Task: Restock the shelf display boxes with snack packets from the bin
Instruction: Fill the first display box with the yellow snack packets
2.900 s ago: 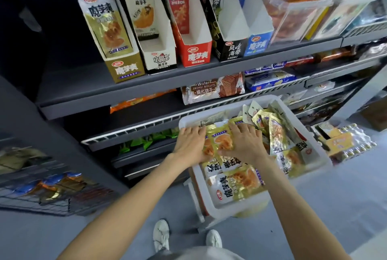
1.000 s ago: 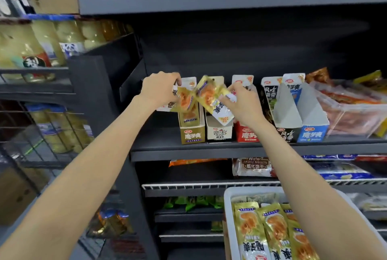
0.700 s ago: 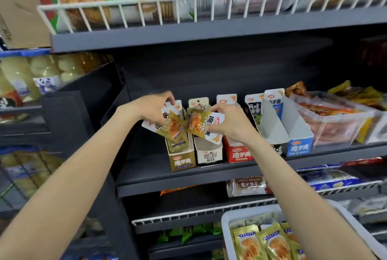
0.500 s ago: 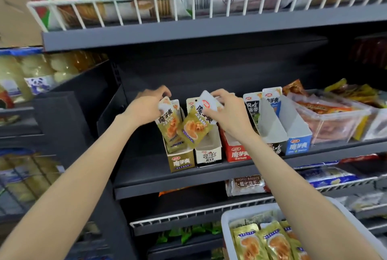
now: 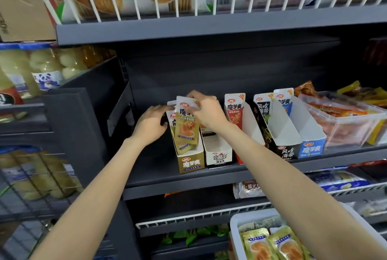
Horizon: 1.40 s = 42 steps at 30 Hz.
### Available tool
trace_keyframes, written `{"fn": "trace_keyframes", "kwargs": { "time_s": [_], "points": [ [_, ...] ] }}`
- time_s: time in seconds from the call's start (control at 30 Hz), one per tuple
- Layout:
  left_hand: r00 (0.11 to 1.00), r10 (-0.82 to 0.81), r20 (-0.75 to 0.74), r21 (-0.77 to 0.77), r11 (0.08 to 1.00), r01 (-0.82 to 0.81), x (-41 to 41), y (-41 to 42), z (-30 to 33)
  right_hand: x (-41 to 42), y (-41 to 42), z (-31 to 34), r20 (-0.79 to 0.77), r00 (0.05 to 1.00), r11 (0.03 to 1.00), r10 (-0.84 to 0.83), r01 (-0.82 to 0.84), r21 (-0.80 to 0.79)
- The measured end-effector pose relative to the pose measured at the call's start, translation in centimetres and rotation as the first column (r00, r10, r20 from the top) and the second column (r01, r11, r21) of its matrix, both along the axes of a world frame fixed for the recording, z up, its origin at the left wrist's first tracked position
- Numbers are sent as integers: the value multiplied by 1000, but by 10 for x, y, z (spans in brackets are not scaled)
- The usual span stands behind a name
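Right hand (image 5: 206,111) pinching gold packet (image 5: 186,127) top, standing in gold display box (image 5: 190,162); left hand (image 5: 151,122) gripping box's left side, just beside.

Five display boxes (image 5: 190,161) in a row on the middle shelf (image 5: 188,178), snack packets (image 5: 185,132) standing in the leftmost, left hand (image 5: 149,124) beside it, right hand (image 5: 206,111) over it, clear tub (image 5: 343,125) rightmost, bin (image 5: 236,224) below right, apparently before the lower shelves.

Two bare forearms, no sleeves in view; left hand (image 5: 149,123) and right hand (image 5: 206,111) ungloved, no rings, no watch.
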<state>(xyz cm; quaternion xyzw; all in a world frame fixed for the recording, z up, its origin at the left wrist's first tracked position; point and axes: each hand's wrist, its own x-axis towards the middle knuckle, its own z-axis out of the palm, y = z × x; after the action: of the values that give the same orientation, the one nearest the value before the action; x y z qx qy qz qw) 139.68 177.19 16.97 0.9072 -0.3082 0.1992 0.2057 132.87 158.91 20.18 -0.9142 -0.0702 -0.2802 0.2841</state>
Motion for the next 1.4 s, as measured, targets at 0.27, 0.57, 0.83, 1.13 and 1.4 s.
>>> {"fn": "trace_keyframes", "kwargs": {
  "time_s": [0.27,0.57,0.83,1.13,1.4],
  "points": [
    [986,166,-23,-156,973,-167,-10,-13,-1,30,14,-27,78,973,889,-217,230,-395],
    [923,113,367,-434,899,62,-101,-31,-12,-70,-7,-54,314,946,997,-78,78,14],
    [929,-370,-3,-232,904,359,-208,-65,-86,-205,-80,-142,-212,974,993,-83,64,-99],
    [817,-275,-507,296,835,464,-251,-126,-174,-286,-126,-206,-686,640,919,-345,84,-384],
    [796,-311,-519,483,662,573,-251,-138,-197,-307,-150,-218,-768,556,933,-319,40,-358]
  ]
}}
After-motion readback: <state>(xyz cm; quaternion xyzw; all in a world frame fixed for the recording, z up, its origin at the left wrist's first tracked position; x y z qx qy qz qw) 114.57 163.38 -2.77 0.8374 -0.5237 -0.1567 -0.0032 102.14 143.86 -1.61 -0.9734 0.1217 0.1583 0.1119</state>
